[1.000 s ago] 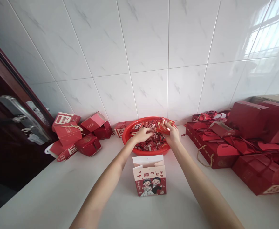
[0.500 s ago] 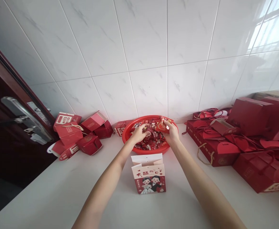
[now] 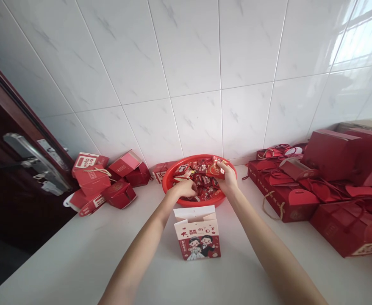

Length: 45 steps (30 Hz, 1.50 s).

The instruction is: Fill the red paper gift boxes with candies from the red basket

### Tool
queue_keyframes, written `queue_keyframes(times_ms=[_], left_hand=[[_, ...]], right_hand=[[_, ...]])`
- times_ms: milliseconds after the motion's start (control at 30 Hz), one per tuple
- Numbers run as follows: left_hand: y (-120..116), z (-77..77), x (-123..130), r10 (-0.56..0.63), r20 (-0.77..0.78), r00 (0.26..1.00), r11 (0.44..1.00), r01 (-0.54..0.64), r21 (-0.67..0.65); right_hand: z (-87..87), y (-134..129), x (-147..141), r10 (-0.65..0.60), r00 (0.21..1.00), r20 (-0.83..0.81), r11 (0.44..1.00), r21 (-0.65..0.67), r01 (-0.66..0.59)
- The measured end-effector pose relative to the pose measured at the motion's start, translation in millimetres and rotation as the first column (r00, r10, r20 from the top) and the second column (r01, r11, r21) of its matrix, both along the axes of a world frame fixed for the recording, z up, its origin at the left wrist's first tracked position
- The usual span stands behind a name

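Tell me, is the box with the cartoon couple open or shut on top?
Open: the box has its front and back top panels standing apart, a gap between.

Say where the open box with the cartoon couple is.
In the head view, the open box stands low in the middle, on the white table between the left forearm and right forearm, just in front of the red basin.

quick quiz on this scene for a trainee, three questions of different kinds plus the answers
1. True or false: the left hand reaches into the red basin.
2. Where is the open cartoon-couple gift box?
a) inside the basin
b) in front of the basin, nearer the camera
c) behind the basin
3. Which hand holds the red-and-gold packet?

Key: 1 true; 2 b; 3 right hand
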<state>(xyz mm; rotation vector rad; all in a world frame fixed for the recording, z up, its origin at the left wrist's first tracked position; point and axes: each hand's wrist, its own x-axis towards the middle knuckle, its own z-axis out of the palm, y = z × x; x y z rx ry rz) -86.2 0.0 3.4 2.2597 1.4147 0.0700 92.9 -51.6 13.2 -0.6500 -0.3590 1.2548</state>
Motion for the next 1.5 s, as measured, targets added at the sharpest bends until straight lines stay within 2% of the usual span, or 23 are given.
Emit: queue_keyframes(times_ms=[133, 300, 400, 500, 633, 767, 833, 967, 1167, 1500], left_hand=[[0, 4.1, -1, -0.093, -0.024, 0.995, 0.992, 0.091, -0.082], [-1, 0.9, 0, -0.099, 0.013, 0.995, 0.991, 0.1, -0.087], [-3, -0.3, 1, -0.068, 0.094, 0.993, 0.995, 0.074, -0.067], [-4, 2.4, 1, -0.014, 0.262, 0.965, 0.999, 0.004, 0.038], [-3, 5.2, -1, 0.005, 0.48, 0.877, 0.986, -0.083, 0.141], [1, 2.1, -4, -0.029, 0.727, 0.686, 0.976, -0.138, 0.169], [3, -0.3, -5, -0.038, 0.793, 0.608, 0.982, -0.124, 0.142], [5, -3.7, -5, -0.034, 0.843, 0.537, 0.991, -0.091, 0.098], [4, -4.4, -3, -0.048, 0.844, 0.534, 0.993, -0.064, 0.097], [-7, 4.7, -3, -0.045, 0.836, 0.547, 0.996, -0.04, 0.08]], right_hand=[[0.5, 0, -1, -0.005, 1.0, 0.008, 1.0, -0.006, 0.005], [-1.2, 1, 0, 0.005, 1.0, 0.004, 1.0, 0.0, -0.005], [-1.7, 1, 0, 0.007, 1.0, -0.009, 1.0, 0.004, -0.007], [-2.2, 1, 0, 0.019, 1.0, -0.011, 0.999, 0.03, -0.019], [-1.6, 0, 0, 0.037, 0.999, -0.004, 0.999, 0.027, -0.037], [0.2, -1, 0, 0.078, 0.997, 0.013, 0.997, -0.017, -0.078], [-0.2, -1, 0, 0.114, 0.993, 0.039, 0.993, -0.013, -0.114], [-4.1, 2, 0, 0.209, 0.973, 0.092, 0.977, 0.007, -0.211], [-9.1, 5, 0, 0.281, 0.951, 0.127, 0.959, 0.006, -0.284], [-9.5, 4, 0, 0.284, 0.944, 0.168, 0.956, 0.018, -0.291]])
